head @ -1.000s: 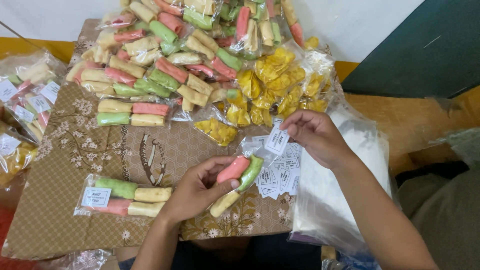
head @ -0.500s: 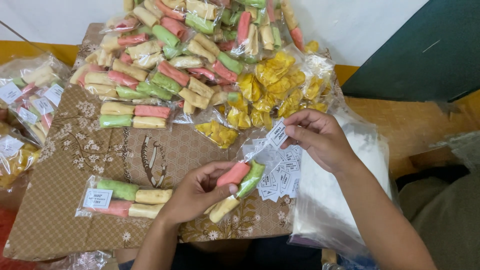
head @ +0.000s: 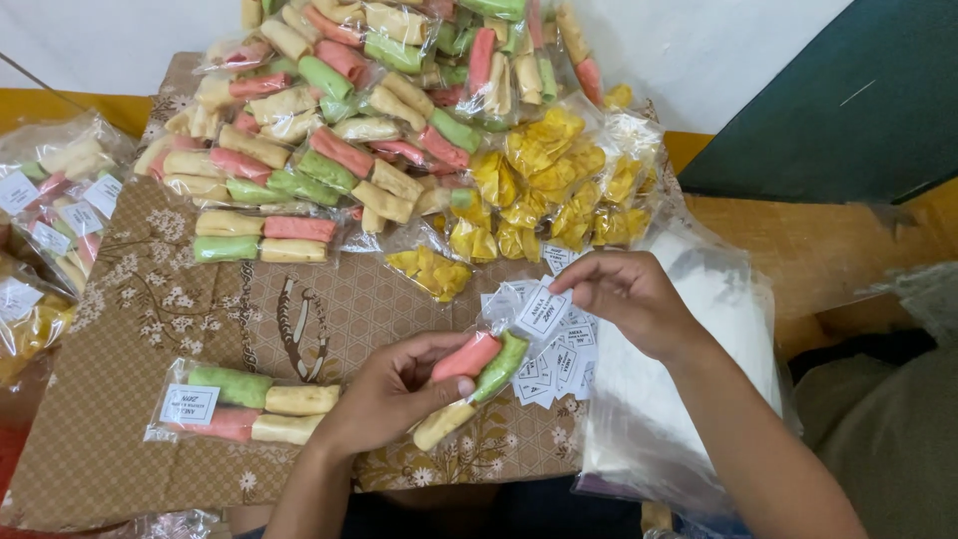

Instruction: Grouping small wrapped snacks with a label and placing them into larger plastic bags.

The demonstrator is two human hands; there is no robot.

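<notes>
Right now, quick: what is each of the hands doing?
Left hand: closed around a clear bag of coloured rolls.
Right hand: fingers pinching a small white paper label at the bag's open top.

Held packet (head: 477, 377): clear plastic; pink, green and pale yellow rolls inside.
Paper label (head: 542, 310): white, dark print.
Loose labels (head: 559, 364): white, dark print.
Labelled packet (head: 244, 402): green, pink, cream rolls; white label.
Heap of packets (head: 349, 130): pink, green, cream.
Chip bags (head: 559, 180): bright yellow.
Table cloth (head: 120, 399): brown, white flower sprigs, fine lattice pattern.
Plastic bag stack (head: 689, 419): milky white.
</notes>
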